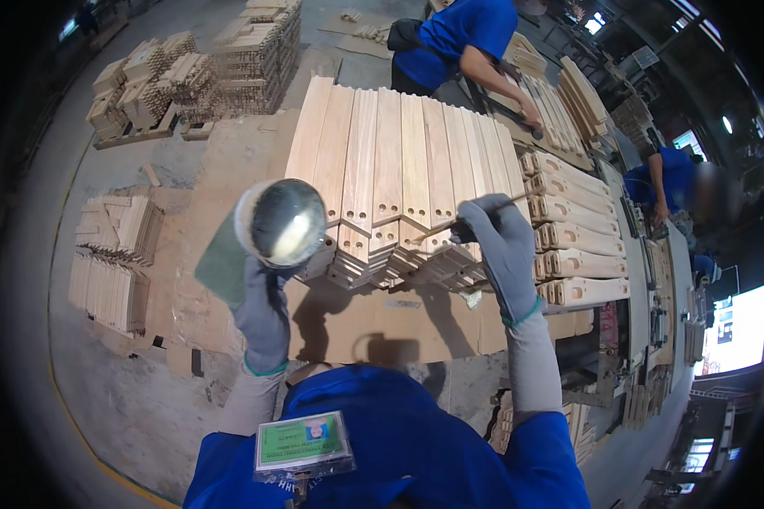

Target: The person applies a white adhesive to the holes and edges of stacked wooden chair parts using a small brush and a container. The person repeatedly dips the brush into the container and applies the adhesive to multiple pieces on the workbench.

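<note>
In a grey glove, my left hand (pixel 266 310) is closed round a round, shiny cup (pixel 287 222) with a pale rim. A flat green sheet (pixel 221 261) sticks out beside it; whether the same fingers grip it I cannot tell. My right hand (pixel 502 254), also gloved, pinches a thin stick (pixel 440 230) slanting down to the left. Its tip is near the drilled ends of the stacked wooden boards (pixel 388 157), which lie side by side in front of me. Two dark holes show near the near end of several boards.
Shaped wooden pieces with slots (pixel 581 229) are stacked at the right. Cardboard (pixel 229 170) lies under and around the boards. More wood piles (pixel 255 59) stand at the far left and near left. A co-worker in blue (pixel 467 42) handles boards beyond the stack; another (pixel 671 182) works at the right.
</note>
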The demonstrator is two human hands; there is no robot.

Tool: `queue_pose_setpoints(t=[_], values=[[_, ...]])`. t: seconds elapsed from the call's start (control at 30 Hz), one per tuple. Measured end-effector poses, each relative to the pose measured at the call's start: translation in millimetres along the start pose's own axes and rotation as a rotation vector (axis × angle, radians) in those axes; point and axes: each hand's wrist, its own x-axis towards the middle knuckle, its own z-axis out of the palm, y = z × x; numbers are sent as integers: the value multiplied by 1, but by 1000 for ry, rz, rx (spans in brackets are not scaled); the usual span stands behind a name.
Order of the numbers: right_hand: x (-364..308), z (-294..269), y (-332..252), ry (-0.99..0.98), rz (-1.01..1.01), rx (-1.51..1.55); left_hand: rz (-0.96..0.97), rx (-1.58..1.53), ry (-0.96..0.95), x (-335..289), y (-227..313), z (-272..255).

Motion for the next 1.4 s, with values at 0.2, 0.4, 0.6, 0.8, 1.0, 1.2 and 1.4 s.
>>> queue_pose_setpoints(t=[0.2, 0.4, 0.6, 0.8, 1.0, 1.2, 1.4], values=[[15, 13, 27, -90, -45, -159, -35, -68, 83, -7, -21, -17], [17, 15, 44, -98, -96, -320, 4, 97, 60, 0, -5, -22], [18, 6, 26, -54, -125, -242, 27, 129, 110, -2, -8, -22], [17, 9, 44, -150, -175, -403, 92, 204, 79, 3, -4, -21], [25, 12, 31, -114, -153, -393, -50, -127, 73, -4, -16, -18], [27, 18, 30, -176, -158, -339, -31, 70, 32, -5, -16, -21], [24, 24, 36, -272, -174, -395, 63, 156, 75, -2, -19, -22]])
